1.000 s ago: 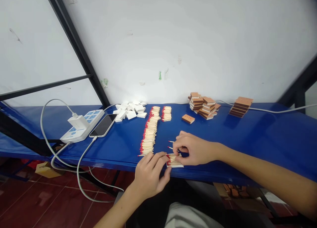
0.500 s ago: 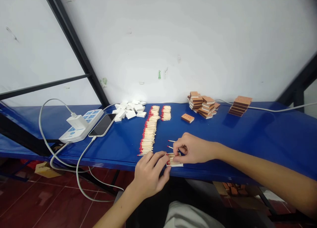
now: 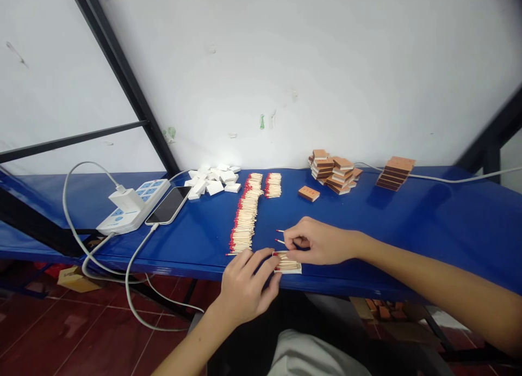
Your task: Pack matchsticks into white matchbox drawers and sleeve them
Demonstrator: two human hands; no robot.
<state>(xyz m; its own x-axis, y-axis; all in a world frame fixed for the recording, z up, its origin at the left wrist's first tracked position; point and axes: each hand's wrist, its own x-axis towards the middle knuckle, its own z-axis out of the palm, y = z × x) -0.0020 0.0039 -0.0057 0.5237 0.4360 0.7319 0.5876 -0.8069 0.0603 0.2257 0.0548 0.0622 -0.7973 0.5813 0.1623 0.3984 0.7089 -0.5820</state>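
Matches with red heads lie packed in a small white matchbox tray (image 3: 290, 266) at the near edge of the blue bench (image 3: 408, 223), right in front of the person. The left hand (image 3: 248, 286) closes on the tray's left end, fingers (image 3: 261, 262) laid over the top and the thumb pressed against its near side, so the tray is pinned where it sits.

The right hand (image 3: 320, 242) rests on the bench just behind the tray, its fingers curled in and the fingertips (image 3: 289, 239) drawn together at the end of a loose match (image 3: 279, 241). Whether they actually clamp that match cannot be told. A second loose match (image 3: 280, 231) lies just beyond it, apart from the hand.

To the left of both, a long row of matches (image 3: 247, 218) runs away toward the wall, with a short row of matches (image 3: 273, 185) beside its far end. A pile of white trays (image 3: 212, 182) sits further left, then a phone (image 3: 169, 205) and a power strip (image 3: 134, 204) with a charger (image 3: 125, 198) plugged in. Along the back right stand stacked brown sleeves (image 3: 335, 172), a separate stack (image 3: 395, 174), and one single sleeve (image 3: 309, 193) lying flat.
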